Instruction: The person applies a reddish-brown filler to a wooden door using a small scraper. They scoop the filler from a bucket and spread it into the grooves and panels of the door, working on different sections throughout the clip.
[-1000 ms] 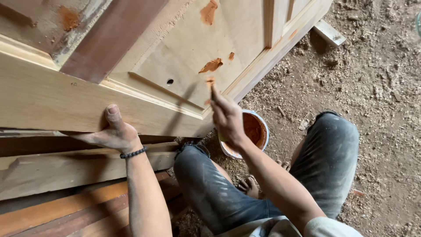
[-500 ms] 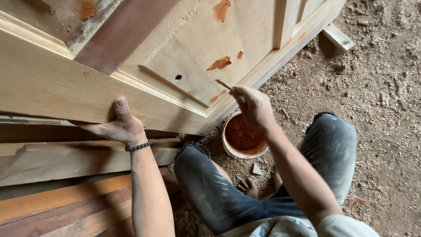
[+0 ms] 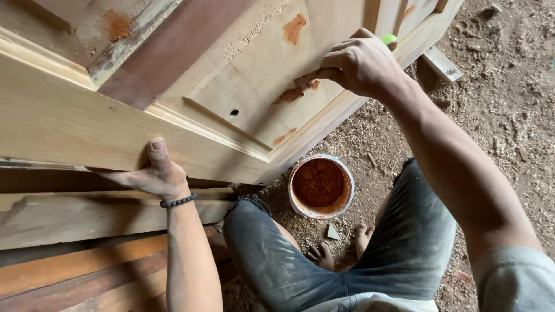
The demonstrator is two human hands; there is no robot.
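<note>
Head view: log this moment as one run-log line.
left hand: braces wooden door edge | right hand: presses orange-brown filler onto panel | filler tub: on floor, open

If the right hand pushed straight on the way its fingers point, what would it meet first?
The right hand points down-left at the pale wooden door panel. Its fingertips look already at the orange-brown filler smear there, so likely that patch; depth is unclear.

I see soft, even daylight, no glare, pale wooden door panel [image 3: 69, 121] evenly bright, faint shadows under the left hand [image 3: 153, 173] and inside the filler tub [image 3: 321, 186], sharp centre, slight wide-angle stretch at edges, lower-right sleeve a little soft
</note>
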